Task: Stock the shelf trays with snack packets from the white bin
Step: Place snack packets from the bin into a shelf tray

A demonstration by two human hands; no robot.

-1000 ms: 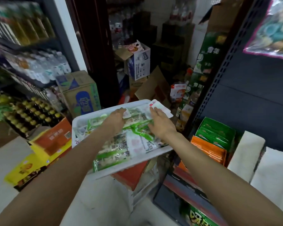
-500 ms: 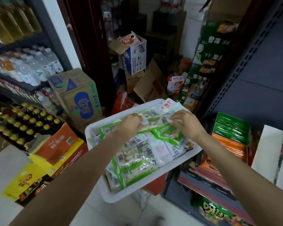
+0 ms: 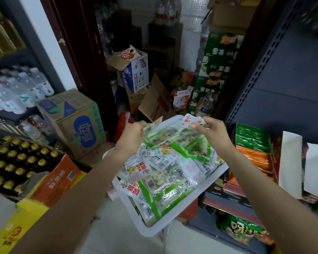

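I am at the pick-up step: both hands are over the far end of the white bin, which sits in the middle of the view, heaped with green-and-clear snack packets. My left hand has its grip curled round the left edge of a small bunch of packets, and my right hand pinches the bunch's right edge between thumb and fingertips. The bunch is raised just above the heap, though I cannot tell whether its lower edge is free of the packets beneath.

The shelf trays stand to the right of the bin. One green tray already holds upright packets above an orange one.

As I judge it, the next move calls for squaring the bunch between both hands, carrying it right without dropping loose packets, and setting it upright in a tray. The slick film could let a packet slide out.
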